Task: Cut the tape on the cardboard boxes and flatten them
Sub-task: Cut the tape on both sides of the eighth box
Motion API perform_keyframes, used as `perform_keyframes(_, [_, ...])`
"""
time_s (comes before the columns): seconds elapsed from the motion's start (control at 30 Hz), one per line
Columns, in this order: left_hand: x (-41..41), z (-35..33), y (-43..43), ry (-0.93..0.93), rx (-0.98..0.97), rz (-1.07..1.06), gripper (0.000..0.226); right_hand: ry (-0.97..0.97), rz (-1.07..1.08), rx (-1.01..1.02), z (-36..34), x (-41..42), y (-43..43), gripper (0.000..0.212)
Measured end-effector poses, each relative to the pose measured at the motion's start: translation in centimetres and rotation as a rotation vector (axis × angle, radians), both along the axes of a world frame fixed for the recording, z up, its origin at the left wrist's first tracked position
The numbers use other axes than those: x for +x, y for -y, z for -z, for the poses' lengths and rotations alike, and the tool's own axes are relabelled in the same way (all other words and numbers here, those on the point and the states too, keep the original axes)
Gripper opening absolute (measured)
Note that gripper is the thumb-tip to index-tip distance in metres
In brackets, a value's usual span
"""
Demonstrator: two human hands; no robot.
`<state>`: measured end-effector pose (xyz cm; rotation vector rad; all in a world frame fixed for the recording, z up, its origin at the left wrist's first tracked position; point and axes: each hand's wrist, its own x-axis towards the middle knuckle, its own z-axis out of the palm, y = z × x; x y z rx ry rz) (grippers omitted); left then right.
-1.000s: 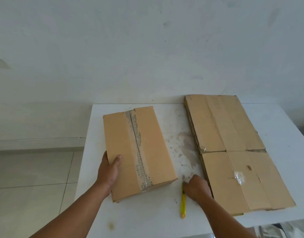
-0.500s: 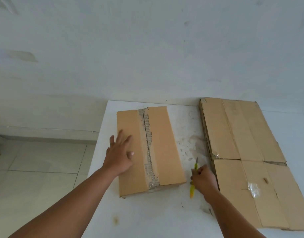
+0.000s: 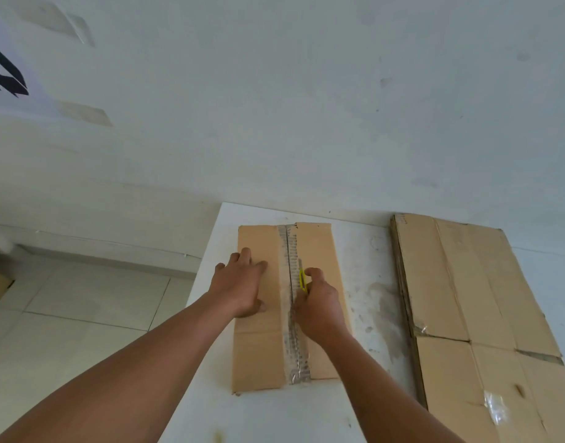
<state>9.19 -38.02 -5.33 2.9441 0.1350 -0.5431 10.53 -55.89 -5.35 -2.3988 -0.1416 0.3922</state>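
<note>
white wall [image 3: 306,107], pale tiled floor [image 3: 83,298], stained white table [image 3: 370,266]

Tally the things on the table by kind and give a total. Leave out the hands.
Taped box: 1
Flattened cardboard stack: 1 (the sheets in it cannot be counted)
Yellow cutter: 1
Total: 3

Left hand [image 3: 241,287]: palm down, fingers spread straight. Right hand [image 3: 317,306]: fingers curled, gripping cutter [image 3: 302,279]. Both forearms extended.
</note>
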Motion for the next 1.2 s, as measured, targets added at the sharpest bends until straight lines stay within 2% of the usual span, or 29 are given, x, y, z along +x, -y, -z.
perform_keyframes(0.17, [0.9,0.6,-0.2,-0.039,-0.102,0.025,0.088,0.075,-0.067,-0.078,0.1,1.4,-2.6,0.034])
perform_keyframes(0.33, [1.5,1.2,-0.9,-0.077,-0.168,0.043,0.102,0.109,-0.125,-0.206,0.0,3.8,-4.0,0.031])
perform_keyframes(0.57, [1.6,1.3,-1.4,-0.08,-0.215,0.061,0.098,0.087,-0.118,-0.332,-0.7,5.9,-5.6,0.025])
perform_keyframes(0.97, [1.7,1.2,-1.7,-0.107,-0.194,0.123,0.095,0.007,-0.127,-0.492,-1.9,6.6,-7.7,0.021])
perform_keyframes(1.2, [1.7,1.3,-1.9,-0.118,-0.191,0.134,0.091,-0.053,-0.16,-0.588,-1.7,3.0,-6.2,0.016])
